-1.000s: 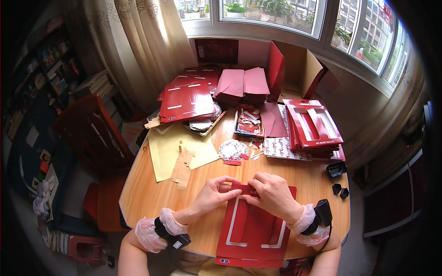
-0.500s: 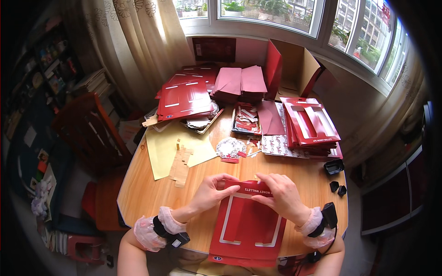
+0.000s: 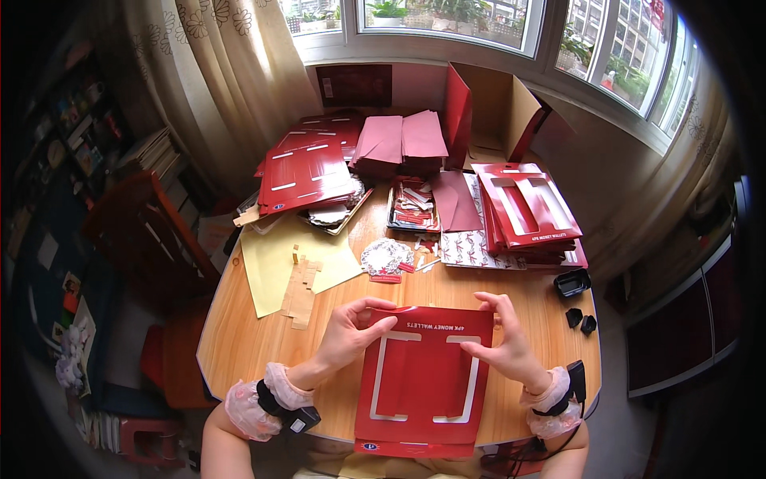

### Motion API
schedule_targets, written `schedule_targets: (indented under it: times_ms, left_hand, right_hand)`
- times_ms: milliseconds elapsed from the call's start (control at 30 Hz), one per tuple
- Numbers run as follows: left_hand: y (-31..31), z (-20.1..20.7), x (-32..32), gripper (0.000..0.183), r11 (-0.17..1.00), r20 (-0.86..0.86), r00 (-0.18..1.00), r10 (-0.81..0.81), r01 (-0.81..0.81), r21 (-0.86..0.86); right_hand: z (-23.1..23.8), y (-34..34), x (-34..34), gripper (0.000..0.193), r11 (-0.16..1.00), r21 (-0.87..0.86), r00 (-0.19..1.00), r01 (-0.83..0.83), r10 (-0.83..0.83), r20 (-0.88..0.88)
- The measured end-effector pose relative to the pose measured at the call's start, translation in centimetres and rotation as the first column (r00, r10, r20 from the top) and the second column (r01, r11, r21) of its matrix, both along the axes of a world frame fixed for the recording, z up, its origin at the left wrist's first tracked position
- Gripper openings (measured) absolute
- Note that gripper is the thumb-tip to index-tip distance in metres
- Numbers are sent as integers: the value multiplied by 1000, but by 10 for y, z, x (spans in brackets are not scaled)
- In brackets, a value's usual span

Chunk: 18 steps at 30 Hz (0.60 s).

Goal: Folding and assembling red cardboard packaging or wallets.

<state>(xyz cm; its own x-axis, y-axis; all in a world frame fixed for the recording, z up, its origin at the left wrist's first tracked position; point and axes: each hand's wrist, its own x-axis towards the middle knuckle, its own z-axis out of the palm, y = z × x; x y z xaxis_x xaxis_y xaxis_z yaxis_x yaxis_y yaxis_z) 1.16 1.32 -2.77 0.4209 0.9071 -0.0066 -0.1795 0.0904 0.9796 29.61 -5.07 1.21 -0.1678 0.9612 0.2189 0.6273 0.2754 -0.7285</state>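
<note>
A red printed cardboard sleeve (image 3: 427, 375) with two white-edged bracket-shaped cut-outs stands before me, its lower end at the table's near edge. My left hand (image 3: 347, 331) pinches its upper left edge, thumb in front and fingers behind. At the upper right corner is my right hand (image 3: 511, 339), its fingers apart and index finger raised. The right thumb lies over the front of the sleeve beside a cut-out. Both wrists wear pink frilly cuffs with black straps and small black devices.
Beyond lie a yellow sheet (image 3: 259, 275) with brown tape strips (image 3: 302, 295), a round floral paper piece (image 3: 387, 257) and a tray of scraps (image 3: 413, 203). Red sleeves are stacked left (image 3: 307, 176) and right (image 3: 533, 211). Pink envelopes (image 3: 399, 140) stand behind; black plastic pieces (image 3: 571, 282) lie right.
My right hand has moved off the sleeve's top edge to its right side, and its fingers have spread. The sleeve has straightened and shifted slightly left. My left hand keeps its pinch.
</note>
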Motion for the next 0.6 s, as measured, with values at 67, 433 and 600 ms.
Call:
schedule_targets:
  times_ms: [67, 433, 600]
  left_hand:
    - [1, 0, 1, 22, 1000, 17, 1000, -4, 4, 9]
    - [-3, -4, -2, 15, 998, 34, 999, 35, -37, 57]
    - [-2, -5, -1, 15, 995, 55, 997, 51, -55, 80]
  right_hand:
    - [-11, 2, 7, 69, 982, -176, 888, -62, -26, -460]
    - [-13, -1, 14, 64, 975, -136, 867, -176, 88, -490]
    - [-2, -3, 12, 71, 994, 17, 985, -105, 106, -137]
